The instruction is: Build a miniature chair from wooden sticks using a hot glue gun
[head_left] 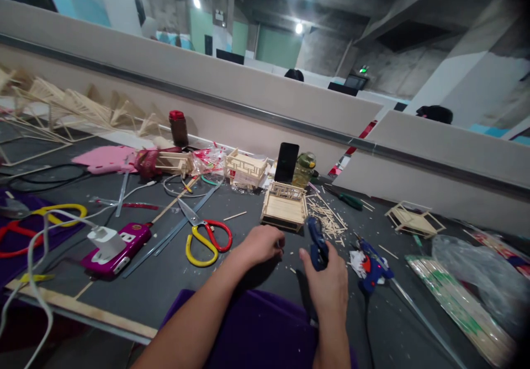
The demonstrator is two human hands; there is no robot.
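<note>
My right hand [329,283] is wrapped round a dark blue hand tool [317,242], which points up and away from me. It may be a pair of cutters, but its jaws are not clear. My left hand [265,244] is closed, fingers curled inward, and what lies between the fingertips cannot be made out. Just beyond both hands stands a small model bed [285,206] of thin wooden sticks with a railed back. Short cut sticks [327,217] lie in a pile to its right.
Red-and-yellow scissors [202,236] lie left of my hands, near a magenta power strip [118,250] with a white plug. On the right are a blue glue gun [375,269] and bagged sticks [459,302]. A phone [287,162] stands behind the model, before a low partition [248,104].
</note>
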